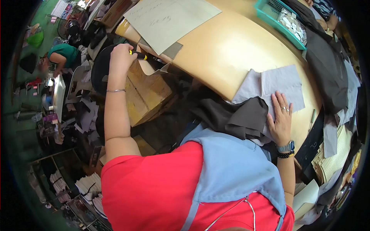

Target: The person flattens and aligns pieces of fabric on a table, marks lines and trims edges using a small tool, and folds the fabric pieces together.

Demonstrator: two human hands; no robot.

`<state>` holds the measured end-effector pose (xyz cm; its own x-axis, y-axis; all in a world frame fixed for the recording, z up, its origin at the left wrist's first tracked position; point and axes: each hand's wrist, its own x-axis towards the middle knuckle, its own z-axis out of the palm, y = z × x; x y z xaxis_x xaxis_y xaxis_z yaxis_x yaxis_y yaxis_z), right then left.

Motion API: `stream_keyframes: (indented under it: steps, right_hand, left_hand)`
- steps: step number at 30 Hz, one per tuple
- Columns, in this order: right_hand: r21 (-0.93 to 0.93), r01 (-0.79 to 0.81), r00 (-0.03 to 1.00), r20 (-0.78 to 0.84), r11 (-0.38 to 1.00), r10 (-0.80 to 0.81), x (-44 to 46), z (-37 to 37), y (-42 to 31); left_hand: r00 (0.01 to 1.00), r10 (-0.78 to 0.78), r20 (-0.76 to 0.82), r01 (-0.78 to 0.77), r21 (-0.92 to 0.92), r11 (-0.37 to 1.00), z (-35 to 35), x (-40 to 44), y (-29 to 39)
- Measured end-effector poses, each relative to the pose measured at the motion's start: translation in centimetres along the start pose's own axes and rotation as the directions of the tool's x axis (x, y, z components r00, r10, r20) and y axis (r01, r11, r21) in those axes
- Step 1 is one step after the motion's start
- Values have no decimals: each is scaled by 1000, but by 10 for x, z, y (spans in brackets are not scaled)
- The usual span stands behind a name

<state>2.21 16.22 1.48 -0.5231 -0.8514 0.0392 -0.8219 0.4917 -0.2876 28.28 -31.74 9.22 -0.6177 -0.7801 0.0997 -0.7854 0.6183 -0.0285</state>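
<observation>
Lying mostly flat under the open right hand [281, 122], pale grey cloth [248, 86] meets bunched charcoal fabric [243, 117]; the left hand [121, 58] has its grip closed around a black-and-yellow handle [139, 55].

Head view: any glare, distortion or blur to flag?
Head view: strong fisheye, black corners, table edge bowed. Head view: soft glare on the bare tabletop, deep shadow beneath it. Head view: writing on the card too faint to read reliably; clutter at the far left small and soft; right hand and watch fairly clear.
</observation>
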Motion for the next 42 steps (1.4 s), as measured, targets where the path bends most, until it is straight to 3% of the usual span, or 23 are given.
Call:
stream_keyframes:
  steps: [4,9,12,15,18,21,24,26,28,30,31,33,34,36,37,39,42]
  right_hand:
    - [-9,-6,1000,2,1000,6,0,-1,0]
    - [-6,-9,1000,10,1000,9,0,-2,-2]
    - [-10,-14,1000,8,1000,14,0,-1,-1]
    - [-3,-16,1000,3,1000,16,-1,-1,-1]
    - [-5,-12,1000,2,1000,12,-1,-1,-1]
    - [-12,-12,1000,1,1000,12,0,0,0]
    - [-7,-13,1000,-7,1000,13,-1,0,0]
    - [-2,-16,1000,-5,1000,16,-1,0,0]
    - [-3,-25,1000,4,1000,25,0,-2,-1]
    - [-4,-25,1000,3,1000,25,0,-2,-1]
    - [-5,-21,1000,2,1000,21,1,-2,-1]
    - [-8,-18,1000,5,1000,18,1,-2,-1]
    - [-10,-18,1000,5,1000,18,1,-3,-1]
    - [-9,-6,1000,15,1000,6,1,-3,1]
    - [-8,-2,1000,21,1000,2,0,-2,2]
    - [-46,-19,1000,12,999,19,-1,1,9]
    - [-67,-60,998,1,996,60,1,-6,14]
  left_hand:
    - [999,34,-41,-33,3,999,30,4,2]
    - [999,-50,-12,49,-48,998,64,14,-10]
    - [982,-23,-185,15,-46,999,75,12,-11]
    - [994,-76,-74,76,4,997,72,9,0]
    - [999,-35,16,33,91,995,75,15,-9]
    - [985,13,175,8,-122,993,67,31,-28]
    - [997,56,-47,-60,-74,995,46,30,-34]
    - [991,-43,-130,40,-23,999,24,26,-21]
    - [982,-59,-179,47,-67,997,1,19,5]
    - [981,19,-191,-62,-226,972,-21,6,50]
    - [992,86,-96,-120,-454,883,-34,-10,85]
    - [864,409,-292,-503,-535,679,-17,-35,149]
    - [543,733,-410,-837,-193,512,-6,-47,182]
    - [526,771,-360,-745,-631,214,9,-86,251]
    - [444,816,-371,-803,-569,179,29,-109,280]
    - [378,909,-175,-812,-534,235,67,-145,318]
    - [411,900,-144,-862,-383,332,80,-162,333]
